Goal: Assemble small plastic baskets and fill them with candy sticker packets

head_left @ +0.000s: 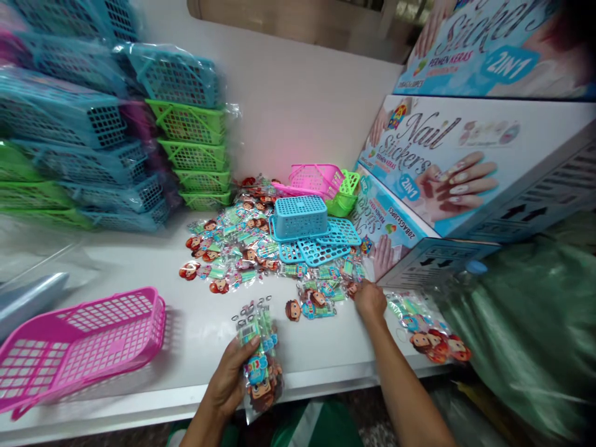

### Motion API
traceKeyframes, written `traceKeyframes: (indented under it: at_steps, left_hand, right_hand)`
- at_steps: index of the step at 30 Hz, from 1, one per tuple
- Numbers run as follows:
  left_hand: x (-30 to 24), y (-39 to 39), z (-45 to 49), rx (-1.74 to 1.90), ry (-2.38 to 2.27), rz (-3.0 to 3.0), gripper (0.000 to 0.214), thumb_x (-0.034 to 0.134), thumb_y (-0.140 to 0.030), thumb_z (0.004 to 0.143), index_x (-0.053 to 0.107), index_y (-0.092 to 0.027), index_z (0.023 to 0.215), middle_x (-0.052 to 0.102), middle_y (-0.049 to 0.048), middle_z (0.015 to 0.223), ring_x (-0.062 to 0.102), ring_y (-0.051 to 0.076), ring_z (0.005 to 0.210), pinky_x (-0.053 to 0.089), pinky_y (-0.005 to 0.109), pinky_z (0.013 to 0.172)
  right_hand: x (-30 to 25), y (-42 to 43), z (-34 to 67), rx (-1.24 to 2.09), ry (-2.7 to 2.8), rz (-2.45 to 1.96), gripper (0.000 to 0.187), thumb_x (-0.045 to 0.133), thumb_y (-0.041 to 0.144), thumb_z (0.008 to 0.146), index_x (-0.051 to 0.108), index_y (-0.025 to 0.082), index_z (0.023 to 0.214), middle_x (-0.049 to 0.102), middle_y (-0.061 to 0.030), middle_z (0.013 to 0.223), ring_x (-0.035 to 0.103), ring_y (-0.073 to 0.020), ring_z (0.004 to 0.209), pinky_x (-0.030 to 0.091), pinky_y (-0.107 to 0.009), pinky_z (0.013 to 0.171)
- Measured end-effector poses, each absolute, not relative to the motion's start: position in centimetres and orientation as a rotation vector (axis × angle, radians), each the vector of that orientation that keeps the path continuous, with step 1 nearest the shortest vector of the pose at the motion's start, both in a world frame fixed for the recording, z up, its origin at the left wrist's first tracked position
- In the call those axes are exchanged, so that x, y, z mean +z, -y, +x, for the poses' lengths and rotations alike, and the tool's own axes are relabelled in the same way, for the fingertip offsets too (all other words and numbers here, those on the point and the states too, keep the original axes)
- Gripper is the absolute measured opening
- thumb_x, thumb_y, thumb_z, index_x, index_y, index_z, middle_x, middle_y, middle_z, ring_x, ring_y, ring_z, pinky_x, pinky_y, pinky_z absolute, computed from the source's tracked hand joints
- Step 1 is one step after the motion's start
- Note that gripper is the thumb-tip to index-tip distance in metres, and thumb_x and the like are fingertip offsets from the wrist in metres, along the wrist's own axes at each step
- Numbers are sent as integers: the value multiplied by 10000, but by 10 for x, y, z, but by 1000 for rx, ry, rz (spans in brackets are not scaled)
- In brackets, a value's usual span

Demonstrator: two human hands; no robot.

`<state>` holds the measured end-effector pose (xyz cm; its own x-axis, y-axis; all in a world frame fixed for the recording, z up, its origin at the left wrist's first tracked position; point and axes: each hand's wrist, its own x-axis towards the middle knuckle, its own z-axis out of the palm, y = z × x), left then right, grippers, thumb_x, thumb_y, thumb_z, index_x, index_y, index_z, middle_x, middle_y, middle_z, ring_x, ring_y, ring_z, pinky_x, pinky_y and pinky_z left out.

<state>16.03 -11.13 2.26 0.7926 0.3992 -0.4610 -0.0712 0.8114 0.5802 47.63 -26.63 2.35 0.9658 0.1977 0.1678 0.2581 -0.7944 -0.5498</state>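
Note:
My left hand is closed around a bundle of small clear packets, held over the table's front edge. Each packet shows green sticks, a blue label and a cartoon head; small rings stick up at the bundle's top. At the right side of the loose pile, my right hand has its fingers pinched at a packet with a brown-haired head; the fingertips are partly hidden. More packets lie spread across the middle. Just right of my right forearm rests another group of packets.
An open pink basket stands at the front left. Wrapped blue and green baskets are stacked at the back left. Loose blue, pink and green baskets sit behind the pile. Nail sticker boxes rise on the right, beside green sheeting.

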Motion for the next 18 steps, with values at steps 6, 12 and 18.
traceKeyframes:
  at_steps: [6, 12, 18]
  left_hand:
    - [20, 117, 168, 263, -593, 344, 311, 685, -191, 735, 627, -110, 1030, 715, 100, 880, 694, 222, 747, 547, 368, 781]
    - [25, 121, 174, 283, -545, 332, 463, 662, -181, 753, 557, -116, 1200, 712, 108, 923, 691, 237, 802, 539, 364, 807]
    - [25, 109, 150, 314, -536, 516, 491, 639, -198, 788, 502, -154, 1258, 686, 128, 983, 664, 203, 657, 551, 359, 630]
  right_hand:
    - [25, 281, 436, -98, 296, -2435, 399, 370, 322, 883, 636, 112, 1094, 681, -159, 887, 617, -274, 854, 449, -384, 767]
    - [20, 240, 303, 558, 783, -1823, 489, 388, 560, 882, 668, 159, 869, 652, -25, 667, 593, -173, 608, 475, -262, 548]
    - [28, 228, 395, -60, 752, -2350, 381, 445, 316, 875, 580, 116, 1170, 624, -146, 1134, 565, -249, 1009, 438, -381, 883]
